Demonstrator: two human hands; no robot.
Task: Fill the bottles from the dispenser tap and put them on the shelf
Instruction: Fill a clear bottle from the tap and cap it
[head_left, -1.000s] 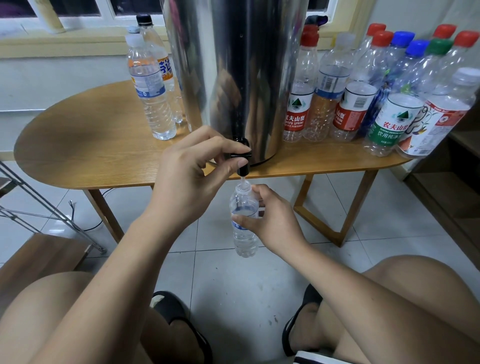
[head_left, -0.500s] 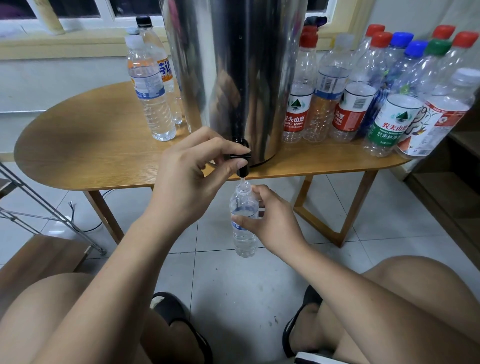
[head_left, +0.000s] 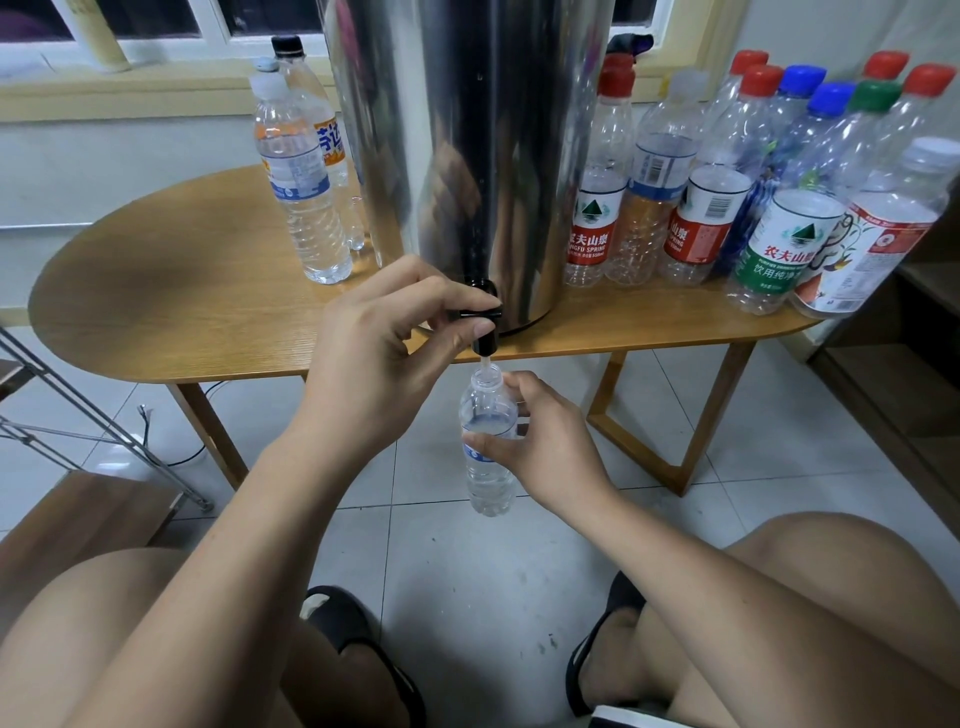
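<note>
Wooden oval table (head_left: 171, 312) stood on pale floor tiles (head_left: 457, 582) below a window, w/ a big steel dispenser (head_left: 467, 130) near its front edge. Black tap (head_left: 480, 325) stuck out at the dispenser's base, just past the table edge. Left hand (head_left: 379, 364) was on the tap lever: fingers (head_left: 441, 288) curled over the top, thumb pushing up from below, lever pinched btwn them. Right hand (head_left: 556, 447) held a small clear bottle (head_left: 488, 483) upright directly under the spout, off the table and above the floor. Its thumb lay across the front at the label and its fingers wrapped round the back, clamped on it. Bottle was uncapped, mouth just below the spout, w/ a thin stream of water running in. Water level sat approx at the shoulder. Few capped bottles (head_left: 306, 208) holding water stood on the table left of the dispenser. Cluster of empty-looking bottles (head_left: 701, 218) w/ red, blue, green & white caps stood on the table to its right. Bare knees & black sandals (head_left: 363, 639) showed at the bottom.
</note>
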